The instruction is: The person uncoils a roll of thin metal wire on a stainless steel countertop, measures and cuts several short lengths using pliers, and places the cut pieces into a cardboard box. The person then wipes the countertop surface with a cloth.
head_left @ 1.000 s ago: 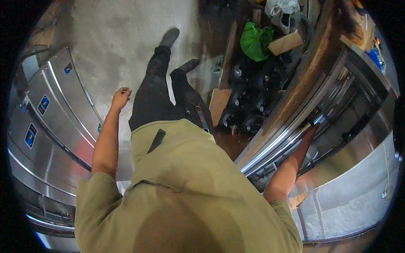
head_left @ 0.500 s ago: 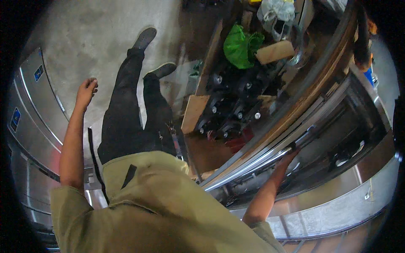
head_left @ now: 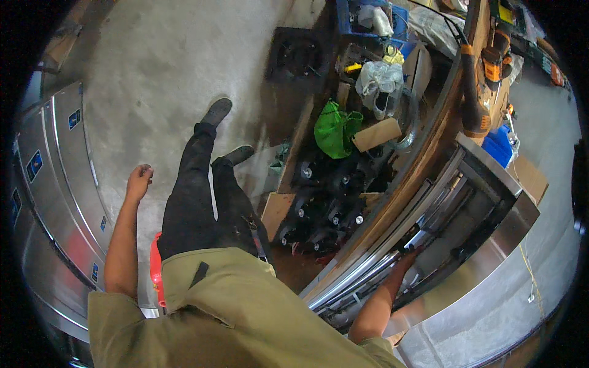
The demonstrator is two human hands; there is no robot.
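My left hand (head_left: 140, 182) hangs in the air at my left side, over the concrete floor, fingers loosely bent and holding nothing. At my right, a hollow stainless-steel housing (head_left: 457, 291) lies on a wooden workbench (head_left: 443, 126), its dark inside facing up. My right arm reaches into it, and my right hand (head_left: 407, 262) is by a dark part next to a shiny metal bar (head_left: 418, 233). The fingers of that hand are in shadow, so what they grip, if anything, is hidden.
Tall stainless-steel panels (head_left: 73, 165) stand at the left. A cordless drill (head_left: 492, 61) and another orange-and-black power tool (head_left: 475, 92) lie on the bench. Below it are several black motor-like parts (head_left: 334, 202), a green bag (head_left: 334, 130) and a blue crate (head_left: 356, 21).
The view has shifted, bringing the bench's far end with the power tools into sight. My right hand remains inside the housing; my left hand still hangs free.
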